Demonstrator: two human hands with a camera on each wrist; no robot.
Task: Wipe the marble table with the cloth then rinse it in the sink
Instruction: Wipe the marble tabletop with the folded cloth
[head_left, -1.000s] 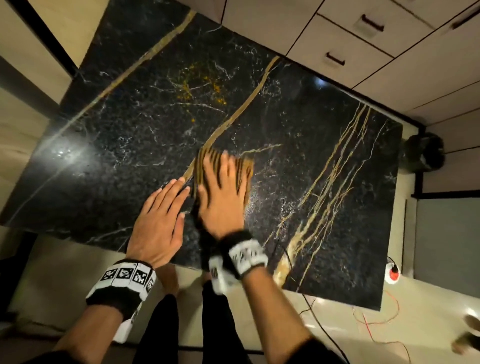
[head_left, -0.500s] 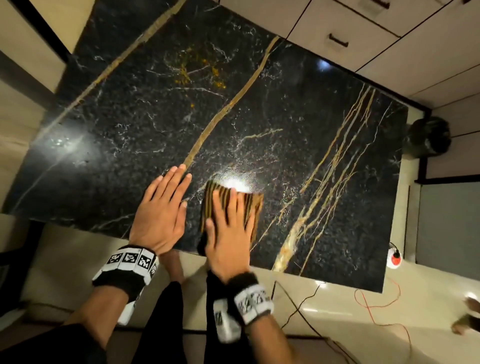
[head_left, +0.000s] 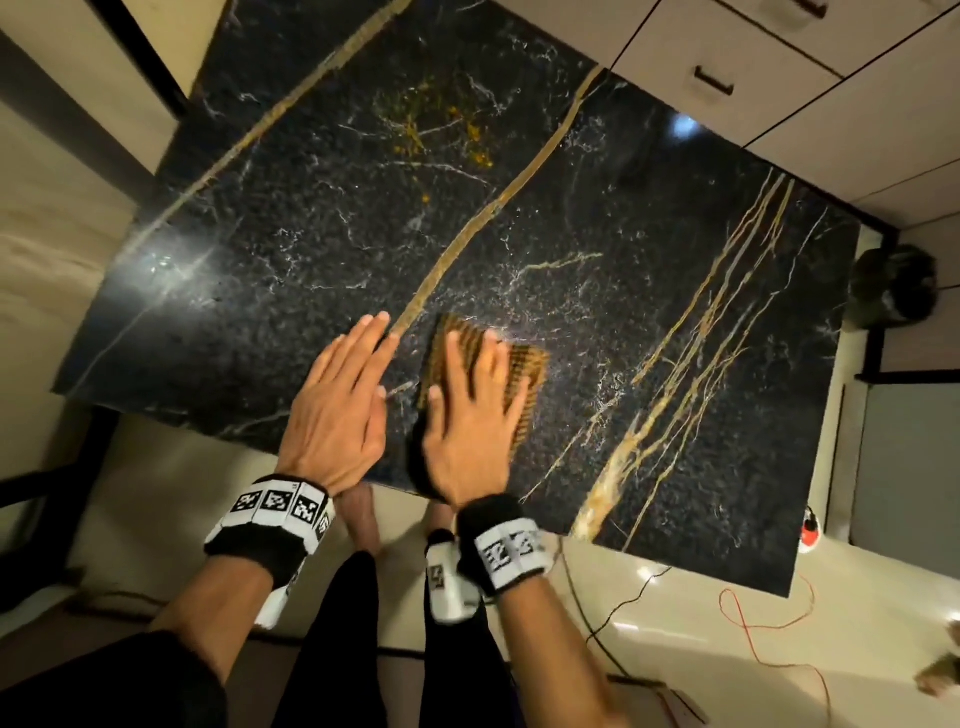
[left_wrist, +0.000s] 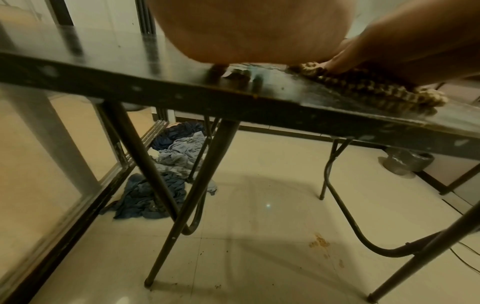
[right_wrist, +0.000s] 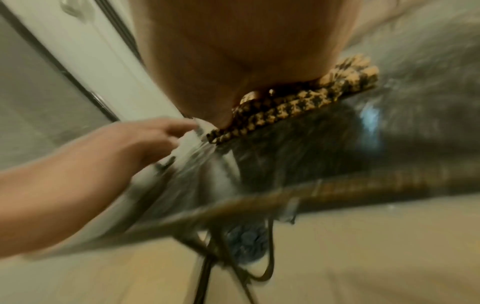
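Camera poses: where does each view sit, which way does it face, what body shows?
Head: above, looking down on table; both hands, forearms, legs show.
Left wrist: at the table's near edge, facing under it; left hand overhead, floor below.
Right wrist: low, blurred, along the top; right hand on cloth.
Shared: the cloth shows in all three.

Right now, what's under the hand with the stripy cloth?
Under the right hand lies the brown-and-black patterned cloth, pressed flat on the black marble table. The hand covers the cloth's middle, and the marble beneath the cloth cannot be seen.
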